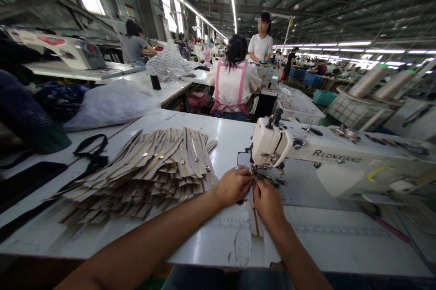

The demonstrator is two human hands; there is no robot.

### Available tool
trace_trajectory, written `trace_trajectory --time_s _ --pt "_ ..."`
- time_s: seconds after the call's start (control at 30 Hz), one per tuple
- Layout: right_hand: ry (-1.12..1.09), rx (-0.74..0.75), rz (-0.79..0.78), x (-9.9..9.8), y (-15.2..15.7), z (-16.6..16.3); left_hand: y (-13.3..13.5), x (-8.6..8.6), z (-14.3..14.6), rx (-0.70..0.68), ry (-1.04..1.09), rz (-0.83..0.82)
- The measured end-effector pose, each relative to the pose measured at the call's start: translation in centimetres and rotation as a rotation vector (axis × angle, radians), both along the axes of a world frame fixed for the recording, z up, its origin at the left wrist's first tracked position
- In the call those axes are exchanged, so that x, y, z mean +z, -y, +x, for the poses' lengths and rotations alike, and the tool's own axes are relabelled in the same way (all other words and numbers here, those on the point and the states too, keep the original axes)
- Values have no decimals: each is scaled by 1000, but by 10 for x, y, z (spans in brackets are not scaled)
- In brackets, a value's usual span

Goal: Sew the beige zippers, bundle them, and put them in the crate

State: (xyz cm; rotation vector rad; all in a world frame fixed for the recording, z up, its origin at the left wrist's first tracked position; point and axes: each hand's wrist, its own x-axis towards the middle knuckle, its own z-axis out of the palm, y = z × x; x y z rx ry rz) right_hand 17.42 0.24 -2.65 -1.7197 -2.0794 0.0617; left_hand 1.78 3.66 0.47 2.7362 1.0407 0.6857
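Observation:
A beige zipper strip (256, 222) with brass-coloured teeth runs from the front of the table up to the needle area of a white sewing machine (272, 142). My left hand (235, 184) pinches the strip's far end from the left, close by the presser foot. From the right, my right hand (268, 202) grips the same strip with fingers curled, just in front of the needle. The fingertips of both hands almost meet there and partly cover the strip. To the left of my hands lies a large heap of similar zipper strips (163, 167), their metal sliders showing.
A ruler scale (334, 228) runs along the table front. Purple-handled scissors (391, 228) lie at the right. Beyond the heap are black straps (91, 151) and a white plastic bag (112, 103). A co-worker in a pink apron (233, 83) sits ahead, back turned.

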Motion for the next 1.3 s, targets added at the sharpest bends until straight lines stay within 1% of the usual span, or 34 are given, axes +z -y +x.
trace_trajectory --time_s 0.37,0.5,0.53,0.6,0.67,0.7,0.77,0.9,0.97,1.0,1.03,1.07,1.1,1.17,1.2,1.23,1.27,1.3 --pt "-7 -12 -13 2 1 -2 1 -1 0 23 -13 -8" --pt "-13 -14 7 4 2 -3 2 6 2 40 -56 0" --pt "-23 0 11 5 4 -4 5 10 3 54 -92 0" --pt "-58 74 11 5 9 -6 10 18 1 97 -204 -22" --pt "-104 160 10 4 16 -9 16 29 -4 138 -299 -83" --pt "-129 186 14 3 19 -10 18 35 -7 150 -315 -122" --pt "-190 192 33 0 22 -10 19 50 -17 199 -269 -184" --pt "-334 115 53 -4 21 -7 22 85 -36 411 -96 -220" --pt "-329 69 26 -3 20 -8 35 95 -42 436 -15 -286" --pt "-314 65 7 -2 21 -11 47 96 -43 427 23 -330" --pt "-301 80 -9 -2 23 -14 61 92 -43 417 56 -373" --pt "-298 101 -15 -2 25 -19 77 85 -41 407 86 -402" --pt "-307 121 -12 -3 29 -25 94 74 -39 421 125 -428" --pt "-375 143 -20 -6 40 -38 128 46 -34 456 209 -448" --pt "-437 148 -36 -8 46 -45 143 32 -32 459 276 -458" --pt "-517 146 -54 -9 52 -52 155 20 -32 431 373 -454" --pt "-610 142 -68 -9 58 -59 165 11 -32 401 504 -429" --pt "-707 140 -71 -6 63 -66 174 5 -34 380 616 -400"
